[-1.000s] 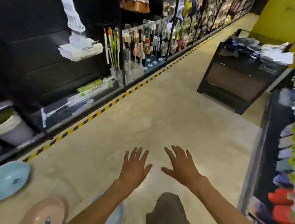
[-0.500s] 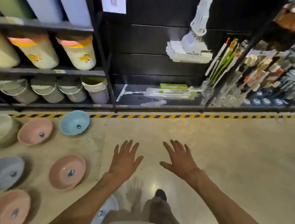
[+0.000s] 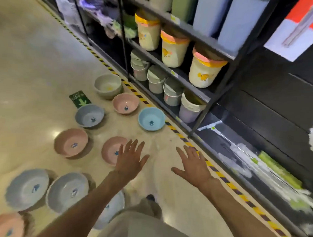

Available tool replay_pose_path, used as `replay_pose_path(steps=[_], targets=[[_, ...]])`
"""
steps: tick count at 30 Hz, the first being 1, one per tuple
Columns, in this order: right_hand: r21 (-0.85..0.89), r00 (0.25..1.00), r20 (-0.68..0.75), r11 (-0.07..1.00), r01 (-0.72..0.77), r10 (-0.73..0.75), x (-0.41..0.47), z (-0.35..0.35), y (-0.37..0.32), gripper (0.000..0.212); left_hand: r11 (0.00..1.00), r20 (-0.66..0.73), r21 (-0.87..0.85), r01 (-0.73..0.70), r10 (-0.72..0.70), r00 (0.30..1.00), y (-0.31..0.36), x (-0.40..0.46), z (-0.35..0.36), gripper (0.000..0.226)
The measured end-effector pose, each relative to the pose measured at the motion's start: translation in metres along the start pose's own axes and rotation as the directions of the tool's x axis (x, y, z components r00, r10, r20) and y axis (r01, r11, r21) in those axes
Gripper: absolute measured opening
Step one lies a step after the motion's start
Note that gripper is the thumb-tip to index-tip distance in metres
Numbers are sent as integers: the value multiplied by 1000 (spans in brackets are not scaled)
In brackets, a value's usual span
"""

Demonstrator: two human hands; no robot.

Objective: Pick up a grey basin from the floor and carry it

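Now your view has turned from the aisle down to the bowls on the floor. Your left hand (image 3: 130, 162) hovers with fingers spread wide, holding nothing, just over the pink bowl (image 3: 111, 150). Your right hand (image 3: 193, 166) is also wide and empty, near the striped tape (image 3: 219, 175).
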State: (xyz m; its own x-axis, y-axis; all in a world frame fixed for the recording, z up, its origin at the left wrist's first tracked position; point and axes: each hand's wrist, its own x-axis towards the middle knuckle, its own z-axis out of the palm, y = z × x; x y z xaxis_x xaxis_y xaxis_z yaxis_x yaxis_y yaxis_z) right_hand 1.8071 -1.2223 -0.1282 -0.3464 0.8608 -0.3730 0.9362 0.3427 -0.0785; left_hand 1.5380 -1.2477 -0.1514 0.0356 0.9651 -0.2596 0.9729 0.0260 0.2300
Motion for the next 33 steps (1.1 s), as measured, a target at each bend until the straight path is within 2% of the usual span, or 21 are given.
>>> replay_pose_path(steps=[2,3,6,11,13,17,20,22,24,27,30,33], targets=[[-10,1000,26,1000,10,-10,40,-6,10,88,999,-78,-18,46,-47,996,-9,21,-4,99],[-43,999,-9,999,33,-34,59,-7,14,88,996,-91,-29,83,-86,992,-14,29,-6,99],[-50,995,59,996,77,-74,99,-26,18,102,979,-51,-67,190,-193,980,-22,44,-10,96],[-84,971,147,976,201,-187,177,-46,34,111,930,-27,-85,357,-360,932,-26,85,-7,84],[-101,947,215,959,264,-238,212,-50,46,102,904,-14,-102,415,-418,908,-23,102,0,82],[-130,882,226,885,448,-413,288,-76,57,94,814,11,-140,563,-568,823,-11,139,-5,86],[-209,812,263,791,576,-522,326,-105,51,96,714,-13,-201,670,-686,727,-2,148,-11,85],[-253,756,310,717,650,-576,348,-116,40,105,626,-22,-246,739,-766,642,4,144,-14,97],[-236,682,372,646,726,-630,367,-123,24,105,535,-4,-276,798,-831,556,11,132,-15,109],[-253,550,428,489,835,-717,384,-121,-12,97,374,14,-346,861,-915,403,15,104,-9,91],[-281,415,498,310,908,-762,382,-115,-61,105,216,54,-418,882,-964,262,19,72,7,76],[-261,280,532,160,952,-799,366,-97,-110,92,48,108,-444,895,-988,107,26,36,24,64]])
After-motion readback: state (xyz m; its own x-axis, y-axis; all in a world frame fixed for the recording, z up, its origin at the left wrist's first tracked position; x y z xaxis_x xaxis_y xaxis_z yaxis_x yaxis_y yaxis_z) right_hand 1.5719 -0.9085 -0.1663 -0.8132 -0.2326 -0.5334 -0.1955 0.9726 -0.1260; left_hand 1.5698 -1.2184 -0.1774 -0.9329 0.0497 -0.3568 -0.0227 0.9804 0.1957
